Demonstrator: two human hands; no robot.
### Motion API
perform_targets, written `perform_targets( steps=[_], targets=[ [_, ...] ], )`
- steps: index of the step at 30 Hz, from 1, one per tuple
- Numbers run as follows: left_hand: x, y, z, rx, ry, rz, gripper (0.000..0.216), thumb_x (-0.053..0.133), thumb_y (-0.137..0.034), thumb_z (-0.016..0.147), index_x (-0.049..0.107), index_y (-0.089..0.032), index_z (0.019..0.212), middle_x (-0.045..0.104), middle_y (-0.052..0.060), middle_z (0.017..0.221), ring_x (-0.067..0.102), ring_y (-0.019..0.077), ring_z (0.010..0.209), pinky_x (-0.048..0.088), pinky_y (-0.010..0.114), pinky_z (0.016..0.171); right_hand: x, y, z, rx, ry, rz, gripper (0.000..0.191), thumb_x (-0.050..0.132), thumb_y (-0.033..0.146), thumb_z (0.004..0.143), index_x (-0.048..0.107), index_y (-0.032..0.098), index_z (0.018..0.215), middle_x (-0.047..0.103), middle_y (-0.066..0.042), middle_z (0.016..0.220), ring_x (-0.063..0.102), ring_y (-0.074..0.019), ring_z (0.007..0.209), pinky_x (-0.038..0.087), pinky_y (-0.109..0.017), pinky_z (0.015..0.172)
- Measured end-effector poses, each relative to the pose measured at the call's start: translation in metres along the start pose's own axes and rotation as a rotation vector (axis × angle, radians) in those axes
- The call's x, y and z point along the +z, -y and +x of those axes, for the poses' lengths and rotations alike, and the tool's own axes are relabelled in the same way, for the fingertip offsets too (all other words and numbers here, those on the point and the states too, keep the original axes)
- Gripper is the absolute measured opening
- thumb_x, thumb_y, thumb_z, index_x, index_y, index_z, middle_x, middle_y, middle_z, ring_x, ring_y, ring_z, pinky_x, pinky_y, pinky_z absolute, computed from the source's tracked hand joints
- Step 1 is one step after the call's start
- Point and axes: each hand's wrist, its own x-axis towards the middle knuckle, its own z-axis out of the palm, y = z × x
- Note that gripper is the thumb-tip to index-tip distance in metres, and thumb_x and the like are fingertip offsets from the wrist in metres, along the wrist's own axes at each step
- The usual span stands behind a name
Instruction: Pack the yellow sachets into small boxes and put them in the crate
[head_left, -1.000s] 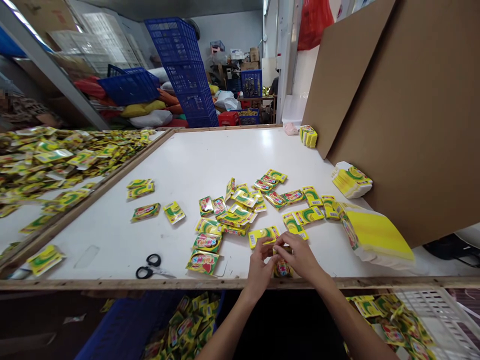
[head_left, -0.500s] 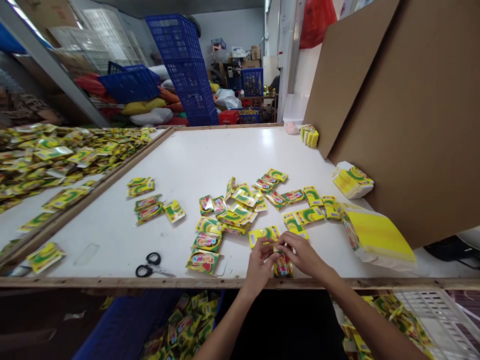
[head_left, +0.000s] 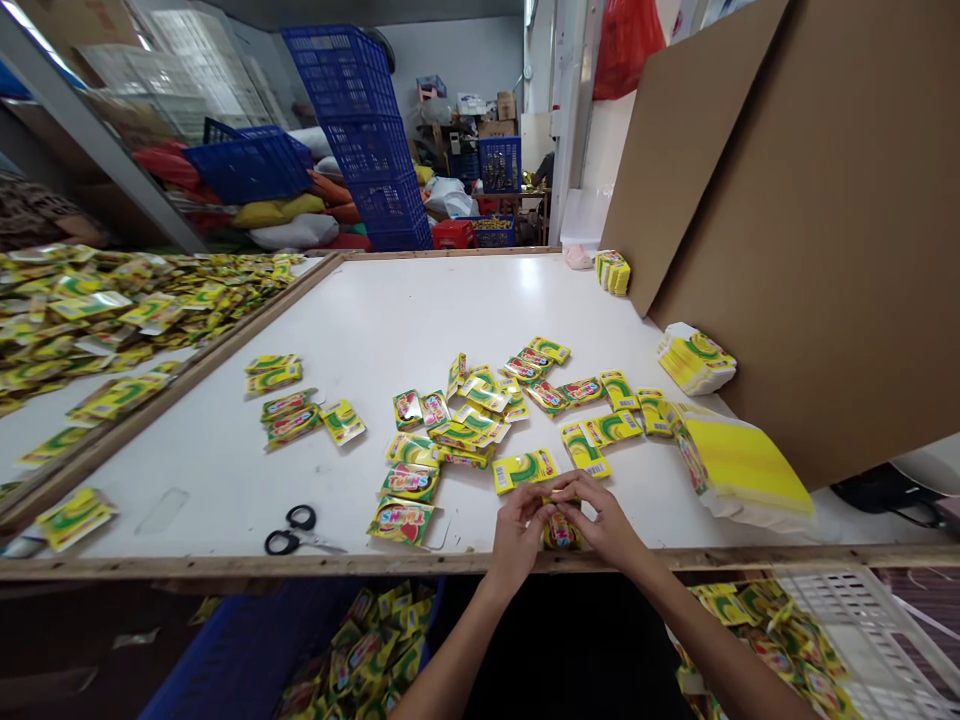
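At the table's front edge, my left hand [head_left: 519, 522] and my right hand [head_left: 600, 515] meet over a small green and yellow printed carton [head_left: 561, 532]. The fingers of both hands are pinched at its upper end, which they partly hide. Just beyond my hands lies a yellow carton [head_left: 525, 468], banana-patterned and flat on the table. To the left is a loose group of similar cartons [head_left: 405, 482], several with end flaps showing. Black-handled scissors [head_left: 300, 530] rest farther left near the edge.
A large heap of cartons [head_left: 97, 310] lies left behind a wooden strip [head_left: 172, 390]. Bundled yellow flat cartons [head_left: 742, 465] stand at right, beside leaning cardboard [head_left: 810, 250]. Below the table edge are a blue crate [head_left: 225, 650] and a white crate [head_left: 870, 630] with cartons.
My right hand's fingers have shifted slightly inward over the carton's upper end, closer to my left hand. The whole view has moved a little; the other cartons stay put.
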Motion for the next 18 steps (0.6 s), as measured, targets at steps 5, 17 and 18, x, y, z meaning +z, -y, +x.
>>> perform_targets(
  steps=[5, 17, 18],
  targets=[
    [-0.001, -0.002, -0.002, 0.016, -0.022, 0.101, 0.022, 0.067, -0.031, 0.076, 0.064, -0.017, 0.093, 0.068, 0.005, 0.091, 0.065, 0.0209, 0.087, 0.051, 0.034, 0.082, 0.015, -0.011, -0.017, 0.12, -0.21, 0.061, 0.023, 0.056, 0.032, 0.086, 0.063, 0.022, 0.106, 0.066, -0.008, 0.101, 0.062, -0.0215, 0.093, 0.051, -0.036, 0.082],
    [0.006, 0.002, 0.004, 0.007, -0.015, 0.129, 0.039, 0.068, -0.025, 0.074, 0.051, -0.02, 0.108, 0.066, 0.002, 0.085, 0.063, 0.0172, 0.08, 0.05, 0.03, 0.075, 0.025, -0.02, -0.019, 0.269, -0.313, 0.134, 0.027, 0.059, 0.04, 0.083, 0.061, 0.02, 0.101, 0.07, -0.007, 0.096, 0.067, -0.0213, 0.084, 0.054, -0.033, 0.076],
    [0.005, 0.002, 0.004, -0.004, 0.005, 0.131, 0.044, 0.069, -0.024, 0.073, 0.048, -0.02, 0.112, 0.066, 0.002, 0.085, 0.064, 0.0172, 0.079, 0.049, 0.03, 0.075, 0.025, -0.021, -0.018, 0.27, -0.298, 0.149, 0.027, 0.059, 0.039, 0.083, 0.061, 0.02, 0.102, 0.07, -0.007, 0.097, 0.067, -0.0212, 0.085, 0.054, -0.033, 0.077]
  ],
)
